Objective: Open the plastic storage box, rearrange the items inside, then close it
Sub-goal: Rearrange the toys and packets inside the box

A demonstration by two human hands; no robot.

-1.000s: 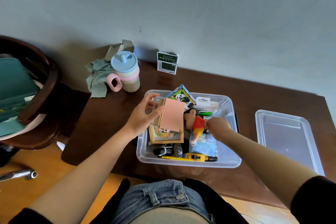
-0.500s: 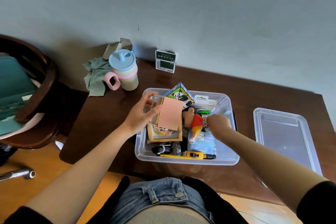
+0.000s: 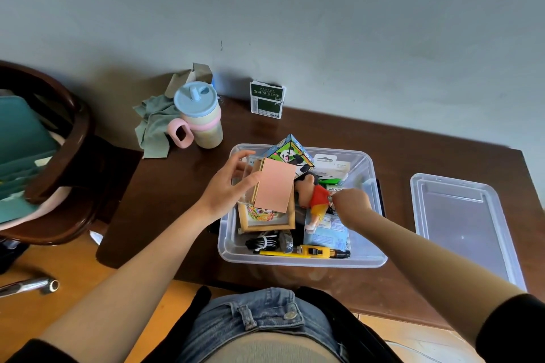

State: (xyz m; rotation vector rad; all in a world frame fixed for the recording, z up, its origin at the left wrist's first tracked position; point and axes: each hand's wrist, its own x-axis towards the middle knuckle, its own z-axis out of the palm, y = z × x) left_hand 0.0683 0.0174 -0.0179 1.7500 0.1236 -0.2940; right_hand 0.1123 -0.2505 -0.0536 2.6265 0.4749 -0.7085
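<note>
Two bare hands work inside an open clear plastic storage box (image 3: 300, 259) that sits on a dark brown wooden table (image 3: 177, 191), close to its near edge. The left hand (image 3: 227, 188) holds a clear-sided case with a salmon-pink card face (image 3: 274, 186), thumb on the near side and fingers curled round the far side, lifted above a light wooden picture frame (image 3: 265, 222) lying in the box's left half. The right hand (image 3: 351, 200) is curled, with its fingertips pinching at packets beside a small doll in a red shirt (image 3: 317, 200); exactly what it grips I cannot tell. A panda-printed cube carton (image 3: 290, 153) stands tilted at the box's far side. Along the near wall lie a yellow utility knife (image 3: 309, 251) and a bundled black cable (image 3: 262, 243). The box's clear plastic lid (image 3: 463, 221) lies flat on the table, just to the right of the box. Farther left stand a beige cup with a blue lid and pink handle (image 3: 202, 118) and a crumpled grey-green cloth (image 3: 153, 130).
</note>
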